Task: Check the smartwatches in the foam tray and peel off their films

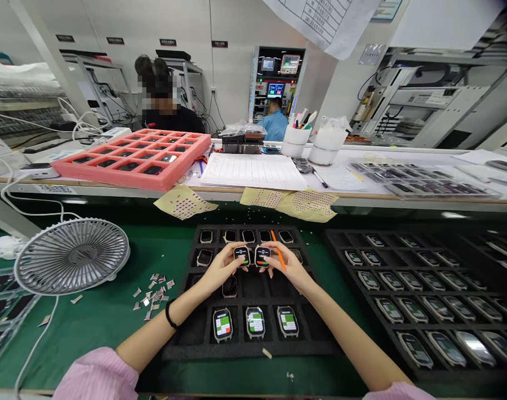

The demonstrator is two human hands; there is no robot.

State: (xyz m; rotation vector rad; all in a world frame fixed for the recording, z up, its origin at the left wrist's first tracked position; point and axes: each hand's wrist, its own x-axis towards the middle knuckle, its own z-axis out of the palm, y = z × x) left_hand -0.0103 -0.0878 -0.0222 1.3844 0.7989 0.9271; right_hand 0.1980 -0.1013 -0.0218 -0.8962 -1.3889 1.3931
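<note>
Palms down, left hand (222,265) pinching one smartwatch (241,255), right hand (284,265) another (262,256)

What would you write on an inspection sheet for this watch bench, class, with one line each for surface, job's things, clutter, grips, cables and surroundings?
Surface: green mat.
Job's things: black foam tray of smartwatches; a second tray of smartwatches to its right.
Clutter: silvery paper scraps on the mat; grey desk fan at left.
Grips: left hand holds one smartwatch; right hand holds another smartwatch and an orange stick, above the tray.
Cables: white cable runs from the fan across the mat.
Surroundings: pink tray of devices, seated co-worker behind it, another person further back.
</note>
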